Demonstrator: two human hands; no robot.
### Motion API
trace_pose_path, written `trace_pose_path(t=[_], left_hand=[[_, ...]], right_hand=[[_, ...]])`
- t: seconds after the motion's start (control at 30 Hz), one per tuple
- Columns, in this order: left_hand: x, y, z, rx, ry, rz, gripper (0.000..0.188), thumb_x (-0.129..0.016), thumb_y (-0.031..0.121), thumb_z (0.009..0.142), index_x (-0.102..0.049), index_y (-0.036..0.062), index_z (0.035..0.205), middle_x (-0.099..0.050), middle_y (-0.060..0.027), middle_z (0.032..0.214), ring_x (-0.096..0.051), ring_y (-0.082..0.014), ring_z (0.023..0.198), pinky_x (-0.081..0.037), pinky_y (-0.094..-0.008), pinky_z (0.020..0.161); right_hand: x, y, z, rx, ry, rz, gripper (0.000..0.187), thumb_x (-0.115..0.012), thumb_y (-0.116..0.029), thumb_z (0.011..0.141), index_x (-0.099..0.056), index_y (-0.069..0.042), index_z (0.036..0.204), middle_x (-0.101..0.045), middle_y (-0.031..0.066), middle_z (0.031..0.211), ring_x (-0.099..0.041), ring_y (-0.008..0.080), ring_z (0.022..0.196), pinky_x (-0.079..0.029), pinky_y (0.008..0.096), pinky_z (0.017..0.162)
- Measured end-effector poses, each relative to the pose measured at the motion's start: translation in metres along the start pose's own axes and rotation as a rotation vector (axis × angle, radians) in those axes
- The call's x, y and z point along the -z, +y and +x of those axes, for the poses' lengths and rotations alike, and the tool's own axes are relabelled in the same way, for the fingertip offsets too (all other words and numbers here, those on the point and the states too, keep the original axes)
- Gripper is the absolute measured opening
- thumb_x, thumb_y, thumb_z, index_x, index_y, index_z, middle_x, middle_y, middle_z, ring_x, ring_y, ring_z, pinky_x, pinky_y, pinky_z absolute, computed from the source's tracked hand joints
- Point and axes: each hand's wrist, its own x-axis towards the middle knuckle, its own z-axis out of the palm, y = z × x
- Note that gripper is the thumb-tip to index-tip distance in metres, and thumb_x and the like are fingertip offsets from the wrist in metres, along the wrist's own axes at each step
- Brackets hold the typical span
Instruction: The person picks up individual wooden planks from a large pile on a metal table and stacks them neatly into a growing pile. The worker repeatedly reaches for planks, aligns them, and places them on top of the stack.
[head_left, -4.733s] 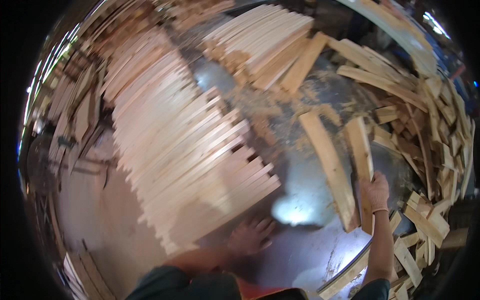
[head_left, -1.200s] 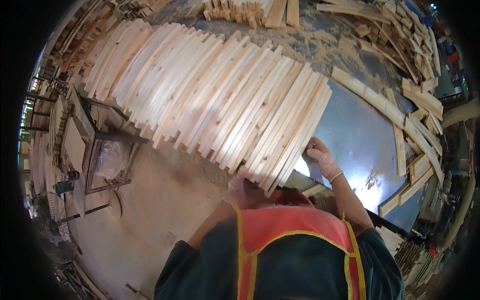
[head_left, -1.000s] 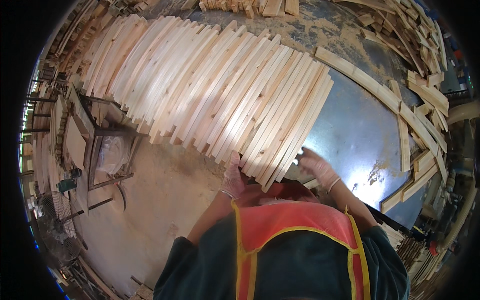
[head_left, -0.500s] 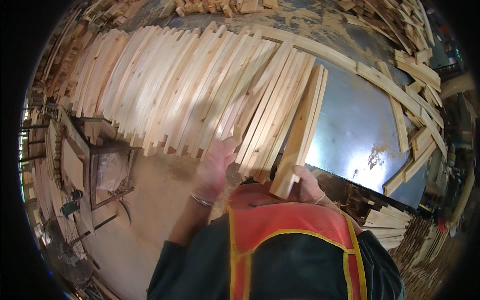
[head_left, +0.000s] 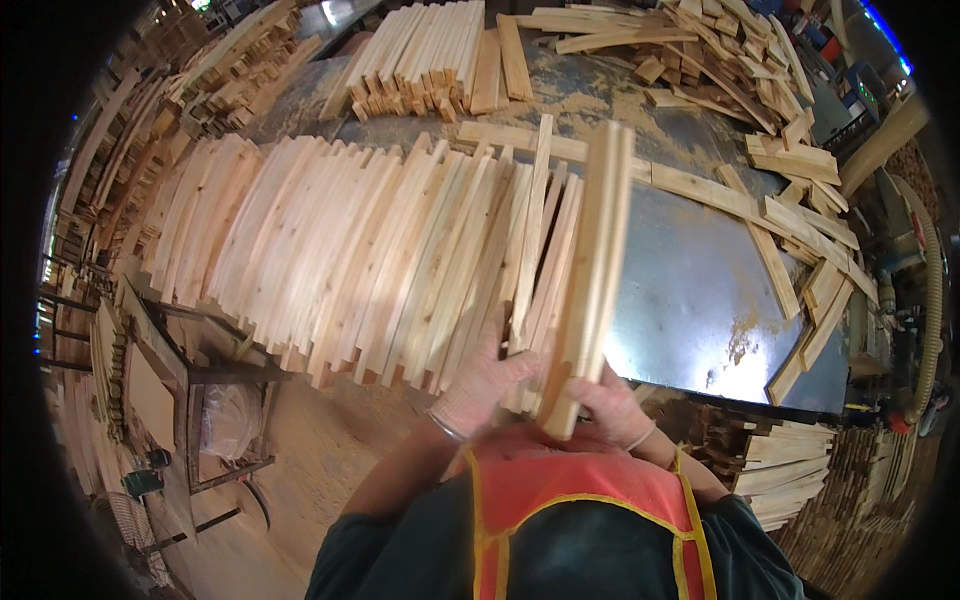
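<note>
A long row of pale wooden strips (head_left: 330, 240) lies side by side on the metal table. My right hand (head_left: 612, 408), in a light glove, grips the near end of a small bundle of strips (head_left: 592, 260). That bundle is raised and slightly blurred, its far end pointing away from me. Just left of it, my gloved left hand (head_left: 482, 392) has its thumb and fingers around the near end of a narrow strip (head_left: 536, 215), which slants across its neighbours. Part of the left fingers is hidden among the wood.
Bare metal tabletop (head_left: 680, 300) shows to the right, bordered by long boards (head_left: 700, 190). A stack of cut pieces (head_left: 425, 60) stands at the back, with a scrap heap (head_left: 720, 60) far right. At left is a metal-framed stand (head_left: 185, 375).
The view has tilted up, showing more of the table's back. My right hand's bundle has swung leftward and more upright. My left hand has moved right, closer to the right hand.
</note>
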Motion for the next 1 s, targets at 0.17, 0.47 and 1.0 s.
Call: trace_pose_path(t=[0.17,0.47,1.0], left_hand=[[0.010,0.032,0.020,0.230,0.059,-0.105,0.071,-0.082,0.006,0.084,-0.054,-0.0028,0.149,-0.072,-0.0156,0.120,-0.071,-0.0249,0.105,-0.060,-0.0368,0.091],[0.111,0.036,0.007,0.077,0.121,0.295,0.091,-0.082,0.019,0.087,-0.035,-0.0055,0.161,-0.067,-0.0200,0.135,-0.068,-0.0315,0.122,-0.055,-0.0399,0.108],[0.016,0.063,0.028,0.014,0.143,1.916,0.046,-0.066,0.036,0.096,-0.065,0.0126,0.136,-0.067,-0.0125,0.136,-0.065,-0.0335,0.123,-0.052,-0.0484,0.103]], right_hand=[[-0.018,0.020,0.049,-0.090,-0.050,-0.159,0.082,-0.066,-0.029,0.105,-0.021,-0.004,0.169,-0.065,0.0094,0.123,-0.065,0.0204,0.106,-0.055,0.0332,0.093],[0.127,0.081,-0.015,0.108,0.228,-0.516,0.085,-0.066,-0.035,0.104,-0.020,-0.005,0.169,-0.064,0.0160,0.136,-0.067,0.0273,0.117,-0.055,0.0383,0.101],[0.122,-0.123,0.055,0.458,-0.031,-1.530,0.091,-0.079,-0.049,0.086,-0.044,-0.009,0.159,-0.062,0.0192,0.145,-0.057,0.0367,0.138,-0.047,0.0446,0.115]])
